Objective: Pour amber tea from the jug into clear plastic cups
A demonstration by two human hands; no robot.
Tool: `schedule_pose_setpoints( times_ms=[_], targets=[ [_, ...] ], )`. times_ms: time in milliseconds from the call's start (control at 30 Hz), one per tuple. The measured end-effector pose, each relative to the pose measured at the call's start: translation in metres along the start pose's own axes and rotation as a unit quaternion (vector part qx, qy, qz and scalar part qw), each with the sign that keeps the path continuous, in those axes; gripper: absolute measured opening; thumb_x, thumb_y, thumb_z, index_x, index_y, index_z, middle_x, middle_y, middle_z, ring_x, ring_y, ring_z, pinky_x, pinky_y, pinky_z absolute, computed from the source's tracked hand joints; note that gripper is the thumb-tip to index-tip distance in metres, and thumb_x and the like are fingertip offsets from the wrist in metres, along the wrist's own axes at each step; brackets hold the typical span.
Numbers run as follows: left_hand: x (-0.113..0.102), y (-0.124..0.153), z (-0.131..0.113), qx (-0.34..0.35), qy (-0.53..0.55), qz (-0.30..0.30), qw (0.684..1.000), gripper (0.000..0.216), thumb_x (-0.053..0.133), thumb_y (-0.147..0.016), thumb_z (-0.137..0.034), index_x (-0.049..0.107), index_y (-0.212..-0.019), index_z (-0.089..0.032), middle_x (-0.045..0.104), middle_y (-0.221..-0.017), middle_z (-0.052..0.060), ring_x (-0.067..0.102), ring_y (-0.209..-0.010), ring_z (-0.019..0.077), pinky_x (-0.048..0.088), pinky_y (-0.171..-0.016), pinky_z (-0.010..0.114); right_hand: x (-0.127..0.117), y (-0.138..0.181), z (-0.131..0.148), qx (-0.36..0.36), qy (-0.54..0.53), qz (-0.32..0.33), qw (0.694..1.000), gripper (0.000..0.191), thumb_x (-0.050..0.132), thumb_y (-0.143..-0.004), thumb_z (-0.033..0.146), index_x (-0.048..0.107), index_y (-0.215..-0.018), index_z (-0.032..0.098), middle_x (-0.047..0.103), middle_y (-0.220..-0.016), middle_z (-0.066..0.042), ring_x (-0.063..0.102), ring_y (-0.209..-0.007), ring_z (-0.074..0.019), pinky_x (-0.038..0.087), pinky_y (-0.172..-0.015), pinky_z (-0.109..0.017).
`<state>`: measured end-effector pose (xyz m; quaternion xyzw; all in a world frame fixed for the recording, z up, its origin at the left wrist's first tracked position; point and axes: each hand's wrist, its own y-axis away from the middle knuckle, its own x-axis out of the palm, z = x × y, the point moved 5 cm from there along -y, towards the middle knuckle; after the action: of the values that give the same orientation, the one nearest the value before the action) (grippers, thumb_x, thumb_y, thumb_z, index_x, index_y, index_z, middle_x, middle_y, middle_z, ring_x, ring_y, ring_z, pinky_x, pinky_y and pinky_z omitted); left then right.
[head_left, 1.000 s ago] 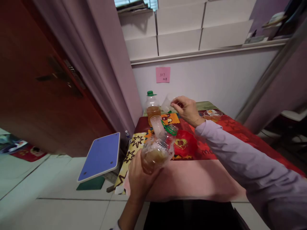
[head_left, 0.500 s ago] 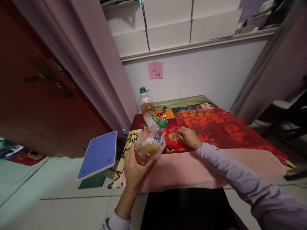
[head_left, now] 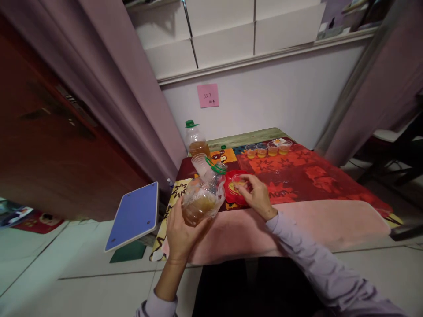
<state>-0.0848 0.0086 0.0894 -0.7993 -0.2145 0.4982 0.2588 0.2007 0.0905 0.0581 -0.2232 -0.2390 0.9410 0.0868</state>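
Lowering a clear, thin-walled plastic cup (head_left: 237, 180) to a scalloped red dish (head_left: 230, 197)

1 second ago the right fingers (head_left: 253, 182) held the cup up toward the back of the cloth-covered bench (head_left: 307, 176); now they are down, pinching its side right at the red dish. Whether the cup's base rests on the dish or hangs slightly above it, I cannot tell.

The left fingers (head_left: 176, 213) keep their wrap around a tilted clear plastic bottle of amber liquid (head_left: 198, 204), with a green carrying ring (head_left: 214, 167) at its neck. That neck leans toward the right fingers, near the cup.

For the work in hand, this shift seems to matter: cup and bottle neck, farther apart a moment ago, are now close, so the cup looks placed to receive liquid. No stream shows, and what the cup holds is too hard to see.

Beyond the right fingers, 4 clear cups of yellow liquid (head_left: 272, 151) stand in a row, perhaps the same step already done. Past the left fingers, a stack of clear plastic cups (head_left: 202, 168) slants behind the held bottle, and a 2nd bottle, green-capped (head_left: 198, 146), stands farther back.
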Motion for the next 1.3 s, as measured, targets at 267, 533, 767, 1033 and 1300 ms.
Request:
schedule_pose_setpoints(
  times_ms=[267,533,767,1033,1300],
  targets=[
    [0.0,0.0,0.004,-0.02,0.001,0.004,1.0,0.1,0.083,-0.074,-0.072,0.055,-0.151,-0.015,0.07,-0.142,0.022,0.068,-0.131,0.0422,0.055,-0.112,0.058,0.054,0.039,0.005,0.087,-0.19,0.025,0.977,0.052,0.037,-0.11,0.057,0.072,-0.094,0.022,0.072,-0.078,-0.005,0.066,-0.066,-0.0197,0.052,-0.065,-0.032],
    [-0.001,0.0,0.003,-0.039,0.007,0.007,0.999,0.101,0.085,-0.071,-0.07,0.056,-0.151,-0.016,0.07,-0.143,0.022,0.067,-0.133,0.0426,0.054,-0.113,0.057,0.002,-0.016,-0.046,0.054,0.217,0.022,0.974,0.068,0.08,-0.089,0.045,0.061,-0.146,0.014,0.069,-0.144,-0.023,0.066,-0.13,-0.0396,0.048,-0.107,-0.052],
    [0.001,0.0,0.001,-0.019,0.007,0.005,1.0,0.105,0.083,-0.072,-0.074,0.054,-0.153,-0.013,0.07,-0.143,0.024,0.069,-0.132,0.0426,0.054,-0.113,0.057,0.024,-0.025,-0.062,0.078,0.27,0.087,0.956,0.067,0.082,-0.09,0.041,0.06,-0.147,0.012,0.074,-0.137,-0.023,0.07,-0.126,-0.0379,0.047,-0.106,-0.05],
    [0.002,0.0,0.001,-0.021,0.011,0.012,1.0,0.104,0.082,-0.073,-0.075,0.053,-0.154,-0.016,0.07,-0.145,0.022,0.067,-0.133,0.0414,0.053,-0.114,0.054,-0.01,0.002,-0.044,0.065,0.061,-0.102,0.991,0.059,0.069,-0.094,0.057,0.064,-0.136,0.015,0.075,-0.131,-0.022,0.071,-0.121,-0.0367,0.053,-0.107,-0.053],
    [0.004,-0.002,0.001,-0.008,0.009,0.022,1.0,0.102,0.082,-0.074,-0.073,0.051,-0.154,-0.018,0.069,-0.145,0.021,0.067,-0.133,0.0409,0.053,-0.114,0.054,0.092,0.054,0.012,0.187,-0.402,0.207,0.872,0.059,0.079,-0.083,0.06,0.064,-0.128,0.024,0.077,-0.109,-0.006,0.075,-0.087,-0.0216,0.06,-0.067,-0.029]
  ],
)
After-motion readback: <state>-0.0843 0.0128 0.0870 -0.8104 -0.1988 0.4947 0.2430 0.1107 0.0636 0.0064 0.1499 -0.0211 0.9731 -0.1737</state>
